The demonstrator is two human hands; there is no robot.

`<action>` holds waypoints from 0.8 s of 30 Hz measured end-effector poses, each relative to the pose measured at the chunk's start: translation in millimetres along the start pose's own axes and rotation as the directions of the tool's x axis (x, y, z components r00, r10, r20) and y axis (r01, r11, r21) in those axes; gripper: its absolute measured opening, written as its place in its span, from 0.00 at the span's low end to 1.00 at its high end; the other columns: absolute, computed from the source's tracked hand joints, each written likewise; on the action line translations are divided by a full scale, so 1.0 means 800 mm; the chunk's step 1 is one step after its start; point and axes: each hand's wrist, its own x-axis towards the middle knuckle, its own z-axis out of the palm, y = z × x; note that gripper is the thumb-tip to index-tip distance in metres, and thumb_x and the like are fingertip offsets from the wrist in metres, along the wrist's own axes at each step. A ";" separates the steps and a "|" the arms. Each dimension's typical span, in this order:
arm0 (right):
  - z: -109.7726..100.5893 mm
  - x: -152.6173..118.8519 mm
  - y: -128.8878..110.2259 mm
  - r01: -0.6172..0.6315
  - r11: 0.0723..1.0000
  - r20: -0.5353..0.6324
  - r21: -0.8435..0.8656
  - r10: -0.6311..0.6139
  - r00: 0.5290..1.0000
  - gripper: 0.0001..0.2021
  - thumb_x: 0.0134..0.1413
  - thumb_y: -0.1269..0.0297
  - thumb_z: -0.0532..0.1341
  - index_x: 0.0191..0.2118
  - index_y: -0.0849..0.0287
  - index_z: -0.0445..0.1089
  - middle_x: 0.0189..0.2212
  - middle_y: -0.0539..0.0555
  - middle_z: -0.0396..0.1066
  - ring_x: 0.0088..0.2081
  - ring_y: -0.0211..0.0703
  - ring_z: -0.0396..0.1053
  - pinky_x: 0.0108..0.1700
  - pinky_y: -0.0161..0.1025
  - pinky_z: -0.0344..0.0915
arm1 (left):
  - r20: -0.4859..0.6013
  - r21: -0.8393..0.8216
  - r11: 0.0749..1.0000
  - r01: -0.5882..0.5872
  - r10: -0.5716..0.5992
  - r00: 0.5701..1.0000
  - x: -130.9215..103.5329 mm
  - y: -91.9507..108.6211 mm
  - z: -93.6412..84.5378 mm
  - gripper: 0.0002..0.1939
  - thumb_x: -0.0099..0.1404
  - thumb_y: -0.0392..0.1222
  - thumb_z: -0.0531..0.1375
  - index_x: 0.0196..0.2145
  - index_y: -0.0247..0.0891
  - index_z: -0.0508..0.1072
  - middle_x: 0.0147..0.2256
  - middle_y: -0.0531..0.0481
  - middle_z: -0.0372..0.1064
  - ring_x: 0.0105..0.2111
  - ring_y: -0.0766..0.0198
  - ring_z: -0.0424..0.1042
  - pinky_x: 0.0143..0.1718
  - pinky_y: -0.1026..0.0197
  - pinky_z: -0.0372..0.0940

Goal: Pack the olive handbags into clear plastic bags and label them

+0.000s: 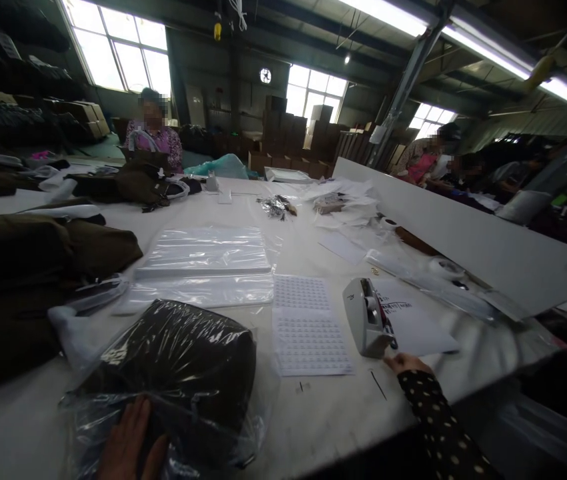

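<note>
My left hand (pixel 131 437) lies on a clear plastic bag (pixel 178 393) with a dark olive, folded-looking item (pixel 188 353) inside, its fingers stretched out and the thumb apart. What exactly the wrapped item is cannot be made out. At the near end of a grey tape dispenser (pixel 363 327) is my right hand (pixel 406 363), fingers drawn together. Whatever those fingertips pinch is too small to see. Between the bag and the dispenser lie printed label sheets (pixel 308 327) with rows of small text.
Flat clear plastic bags (pixel 208 257) are stacked beyond the wrapped item. Dark fabric bags (pixel 28 267) fill the left side. A paper with handwriting (pixel 413 327) lies right of the dispenser. A white board (pixel 443 213) borders the table. A person (pixel 156 137) is across the table.
</note>
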 end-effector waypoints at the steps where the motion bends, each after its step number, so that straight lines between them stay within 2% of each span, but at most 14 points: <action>1: -0.009 0.000 -0.006 -0.006 0.998 0.021 -0.063 0.007 1.000 0.17 0.18 0.59 0.70 0.07 0.58 0.60 0.07 0.50 0.57 0.13 0.36 0.51 0.19 0.35 0.44 | -0.007 0.021 1.000 -0.018 0.018 1.000 -0.001 -0.001 0.001 0.33 0.62 0.47 0.48 0.62 0.48 0.39 0.63 0.55 0.37 0.60 0.44 0.46 0.58 0.36 0.44; 3: -0.019 -0.009 -0.028 0.053 0.990 0.069 -0.131 -0.044 0.997 0.16 0.21 0.57 0.69 0.07 0.58 0.61 0.07 0.51 0.57 0.15 0.37 0.52 0.21 0.36 0.46 | -0.021 0.045 0.998 -0.034 0.035 0.999 -0.004 0.003 0.001 0.33 0.62 0.47 0.49 0.62 0.44 0.41 0.62 0.49 0.41 0.60 0.46 0.46 0.59 0.39 0.45; 5: -0.013 -0.029 -0.064 0.196 0.978 0.165 -0.072 -0.182 0.969 0.14 0.28 0.53 0.66 0.13 0.57 0.65 0.11 0.50 0.61 0.17 0.39 0.56 0.22 0.37 0.50 | -0.044 0.051 0.998 -0.029 0.032 0.999 -0.006 0.015 -0.005 0.33 0.63 0.48 0.49 0.62 0.43 0.41 0.61 0.46 0.46 0.59 0.49 0.49 0.59 0.42 0.47; 7: 0.012 -0.063 -0.116 0.326 0.939 0.341 0.111 -0.344 0.875 0.13 0.32 0.53 0.65 0.23 0.57 0.69 0.14 0.48 0.62 0.18 0.38 0.58 0.23 0.37 0.53 | -0.058 0.053 0.999 0.000 0.003 0.998 -0.006 0.027 -0.013 0.34 0.64 0.47 0.49 0.62 0.40 0.38 0.60 0.42 0.48 0.59 0.51 0.50 0.58 0.43 0.50; 8: 0.030 -0.084 -0.146 0.345 0.915 0.460 0.210 -0.404 0.791 0.15 0.31 0.54 0.66 0.28 0.57 0.70 0.14 0.47 0.61 0.19 0.38 0.58 0.23 0.36 0.54 | -0.043 0.057 0.998 0.015 -0.013 0.999 -0.004 0.032 -0.016 0.34 0.64 0.46 0.49 0.62 0.39 0.36 0.60 0.41 0.49 0.59 0.51 0.49 0.57 0.44 0.51; 9: 0.050 -0.109 -0.177 0.332 0.899 0.590 0.285 -0.438 0.679 0.19 0.30 0.56 0.67 0.33 0.57 0.69 0.14 0.45 0.60 0.18 0.37 0.57 0.23 0.36 0.54 | -0.027 0.059 0.998 0.031 -0.030 0.999 -0.003 0.036 -0.019 0.35 0.65 0.45 0.49 0.62 0.38 0.34 0.60 0.40 0.49 0.59 0.52 0.49 0.57 0.44 0.52; 11: 0.091 -0.165 -0.239 0.293 0.885 0.803 0.362 -0.456 0.385 0.24 0.30 0.60 0.69 0.39 0.58 0.66 0.14 0.43 0.58 0.17 0.35 0.55 0.21 0.34 0.52 | 0.011 0.057 0.997 0.057 -0.058 0.998 -0.001 0.040 -0.023 0.35 0.65 0.44 0.49 0.62 0.37 0.33 0.60 0.40 0.49 0.60 0.53 0.47 0.57 0.45 0.51; 14: 0.149 -0.254 -0.315 0.228 0.858 0.885 0.460 -0.463 -0.041 0.25 0.33 0.59 0.68 0.42 0.59 0.64 0.16 0.44 0.61 0.18 0.32 0.54 0.20 0.31 0.49 | 0.042 0.019 0.995 0.093 -0.094 0.995 -0.002 0.044 -0.029 0.35 0.65 0.45 0.50 0.62 0.35 0.35 0.60 0.40 0.49 0.61 0.54 0.45 0.58 0.45 0.49; 16: 0.185 -0.303 -0.347 0.186 0.868 0.870 0.461 -0.401 -0.286 0.25 0.35 0.58 0.68 0.42 0.60 0.62 0.17 0.44 0.63 0.18 0.31 0.55 0.20 0.30 0.49 | 0.050 -0.029 0.993 0.110 -0.109 0.993 -0.004 0.048 -0.033 0.35 0.64 0.47 0.50 0.62 0.34 0.38 0.60 0.40 0.48 0.61 0.54 0.45 0.59 0.45 0.47; 17: 0.203 -0.323 -0.358 0.172 0.877 0.848 0.449 -0.359 -0.390 0.26 0.35 0.58 0.68 0.42 0.60 0.61 0.18 0.44 0.63 0.18 0.30 0.56 0.20 0.29 0.49 | 0.050 -0.057 0.991 0.119 -0.116 0.992 -0.006 0.051 -0.034 0.34 0.64 0.47 0.51 0.62 0.34 0.39 0.60 0.40 0.48 0.61 0.54 0.45 0.59 0.45 0.47; 18: 0.220 -0.340 -0.365 0.162 0.886 0.820 0.434 -0.315 -0.478 0.26 0.36 0.58 0.69 0.43 0.61 0.61 0.18 0.43 0.63 0.19 0.29 0.57 0.21 0.29 0.50 | 0.046 -0.085 0.988 0.131 -0.127 0.991 -0.007 0.053 -0.035 0.35 0.64 0.48 0.51 0.62 0.34 0.40 0.60 0.40 0.49 0.61 0.55 0.46 0.60 0.45 0.46; 20: 0.253 -0.367 -0.372 0.158 0.898 0.754 0.411 -0.237 -0.613 0.26 0.38 0.61 0.69 0.43 0.62 0.60 0.19 0.43 0.64 0.20 0.29 0.58 0.23 0.28 0.53 | 0.027 -0.140 0.977 0.164 -0.162 0.986 -0.008 0.056 -0.036 0.35 0.62 0.48 0.53 0.61 0.34 0.42 0.59 0.40 0.50 0.60 0.55 0.47 0.60 0.46 0.46; 22: 0.282 -0.385 -0.372 0.206 0.883 0.697 0.421 -0.170 -0.696 0.24 0.39 0.63 0.68 0.43 0.62 0.60 0.19 0.43 0.64 0.21 0.29 0.59 0.25 0.29 0.55 | 0.014 -0.193 0.961 0.196 -0.197 0.980 -0.009 0.056 -0.037 0.38 0.60 0.48 0.55 0.61 0.34 0.42 0.59 0.39 0.51 0.60 0.54 0.48 0.60 0.45 0.46; 24: 0.307 -0.395 -0.367 0.289 0.847 0.673 0.446 -0.104 -0.733 0.22 0.40 0.64 0.68 0.42 0.62 0.62 0.20 0.43 0.64 0.22 0.29 0.60 0.25 0.29 0.56 | 0.020 -0.249 0.945 0.212 -0.214 0.977 -0.010 0.054 -0.038 0.41 0.58 0.48 0.57 0.62 0.34 0.39 0.60 0.37 0.49 0.60 0.53 0.48 0.59 0.44 0.46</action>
